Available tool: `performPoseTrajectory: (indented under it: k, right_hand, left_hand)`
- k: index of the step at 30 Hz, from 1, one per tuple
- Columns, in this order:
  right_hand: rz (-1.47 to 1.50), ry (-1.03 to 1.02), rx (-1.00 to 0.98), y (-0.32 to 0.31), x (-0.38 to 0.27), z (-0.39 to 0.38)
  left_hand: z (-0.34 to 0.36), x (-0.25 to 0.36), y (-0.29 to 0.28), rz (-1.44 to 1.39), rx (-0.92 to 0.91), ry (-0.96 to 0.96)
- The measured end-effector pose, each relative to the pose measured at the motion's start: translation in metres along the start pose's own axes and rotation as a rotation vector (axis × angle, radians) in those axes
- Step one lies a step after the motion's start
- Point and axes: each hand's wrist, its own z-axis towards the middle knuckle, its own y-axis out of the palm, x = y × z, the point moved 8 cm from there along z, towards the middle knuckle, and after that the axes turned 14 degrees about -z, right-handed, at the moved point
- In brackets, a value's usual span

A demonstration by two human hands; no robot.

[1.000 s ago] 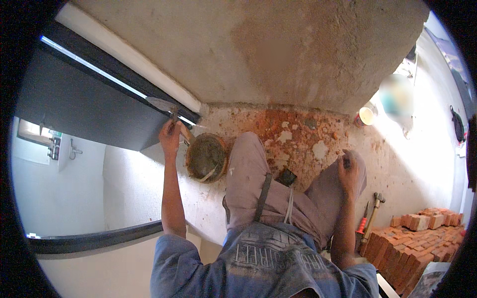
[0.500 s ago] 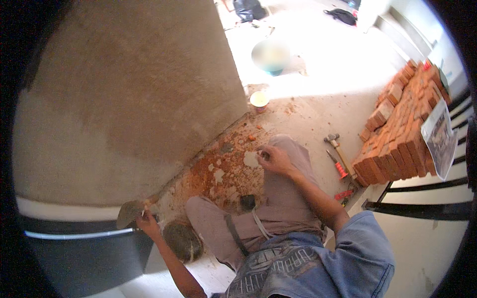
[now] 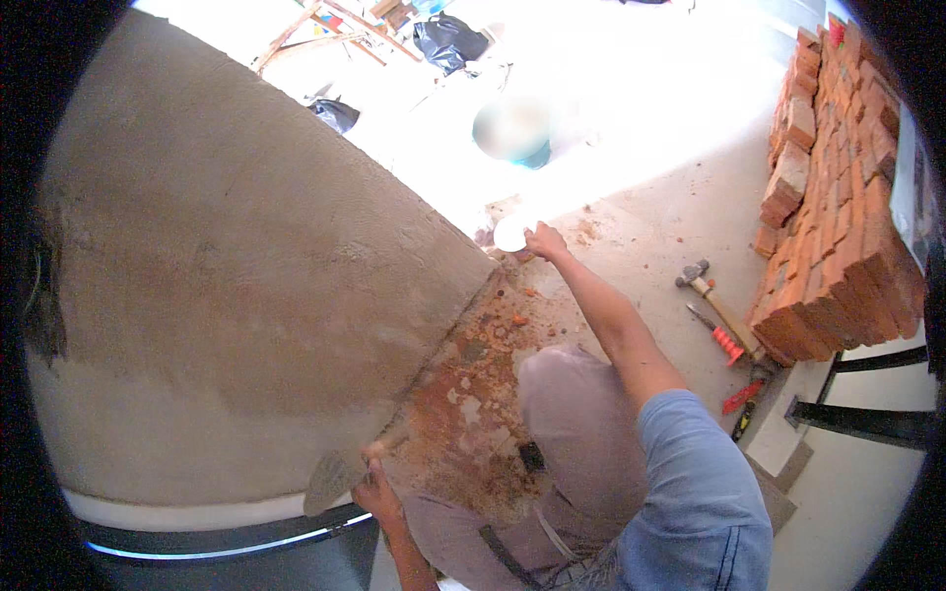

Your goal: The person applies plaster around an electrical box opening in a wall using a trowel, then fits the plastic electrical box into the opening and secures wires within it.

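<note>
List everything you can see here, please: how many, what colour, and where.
Trowel: one, grey, lower left
Tub: one, whitish, upper centre
Wall: one, brown-grey, left
Ledge: one, white, below the wall
Panel: one, dark grey, bottom left
Rubble: uncounted, orange, beside the wall
Block: one, black, lower centre
Bricks: many, orange-red, right
Hammer: one, brown handle, beside the bricks
Chisel: one, red grip, beside the hammer
Bars: two, black, lower right
Bags: two, black, top
Bucket: one, teal, top centre, blurred
Trousers: one pair, mauve, bottom
Sleeve: one, blue, lower right
Left hand: one, holding the trowel
Right hand: one, at the tub's rim
</note>
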Motion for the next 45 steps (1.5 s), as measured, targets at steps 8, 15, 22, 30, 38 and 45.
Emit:
performPoseTrajectory:
  k: [8, 15, 22, 30, 38, 45]
  right_hand:
    - [0.003, 0.026, -0.004, 0.043, 0.002, 0.028]
    - [-0.045, -0.219, -0.014, 0.017, 0.007, -0.014]
    - [0.042, -0.157, -0.191, -0.012, 0.082, -0.073]
    - [0.365, -0.026, -0.338, -0.030, 0.120, -0.151]
    - [0.466, 0.042, -0.425, -0.035, 0.161, -0.240]
    - [0.501, 0.152, -0.408, -0.030, 0.196, -0.250]
  left_hand:
    - [-0.044, -0.024, 0.001, -0.345, 0.058, -0.102]
    - [-0.033, -0.021, 0.093, -0.762, -0.050, -0.347]
    - [0.017, 0.099, 0.259, -0.582, -0.398, 0.097]
    - [0.019, 0.136, 0.431, -0.687, -0.621, 0.323]
    - [0.035, 0.074, 0.512, -0.350, -0.646, 0.562]
    - [0.010, 0.108, 0.519, -0.390, -0.678, 0.219]
